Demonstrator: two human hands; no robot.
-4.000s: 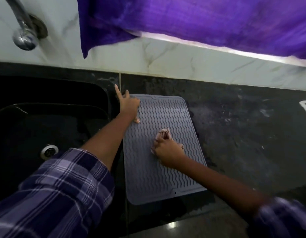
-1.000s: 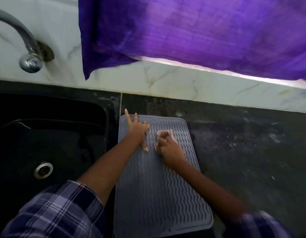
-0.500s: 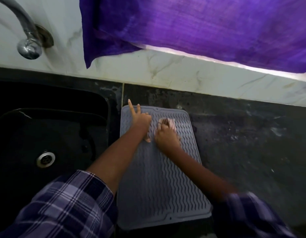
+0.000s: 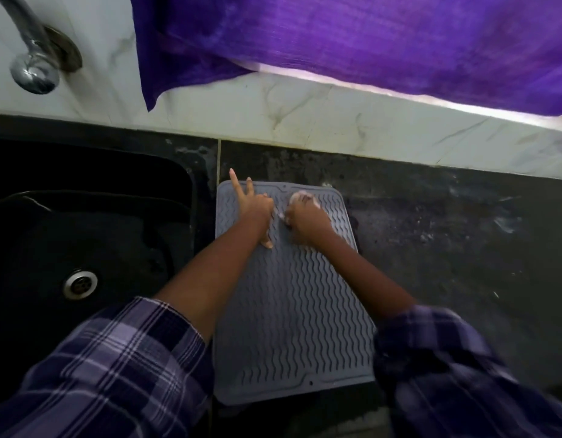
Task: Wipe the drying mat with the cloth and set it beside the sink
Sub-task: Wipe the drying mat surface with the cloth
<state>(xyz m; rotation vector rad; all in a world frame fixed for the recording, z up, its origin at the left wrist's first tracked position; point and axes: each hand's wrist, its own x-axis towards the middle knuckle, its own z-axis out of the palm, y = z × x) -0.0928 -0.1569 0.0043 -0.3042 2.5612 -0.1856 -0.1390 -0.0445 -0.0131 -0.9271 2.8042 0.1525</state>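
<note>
A grey drying mat (image 4: 292, 311) with wavy ridges lies flat on the dark counter, right beside the black sink (image 4: 83, 235). My left hand (image 4: 254, 210) presses on the mat's far left part, two fingers stretched out past the far edge. My right hand (image 4: 306, 221) is closed on a small pale cloth (image 4: 301, 197), which it holds against the mat near the far edge. Only a bit of the cloth shows beyond my fingers.
A chrome tap (image 4: 33, 61) hangs over the sink from the white marble wall. A purple curtain (image 4: 368, 42) hangs above the counter. The dark stone counter (image 4: 447, 248) stretches to the right of the mat, with pale smears on it.
My right hand with the cloth has moved from the mat's middle to its far edge, close to my left hand. My left hand stays pressed on the far left part.
</note>
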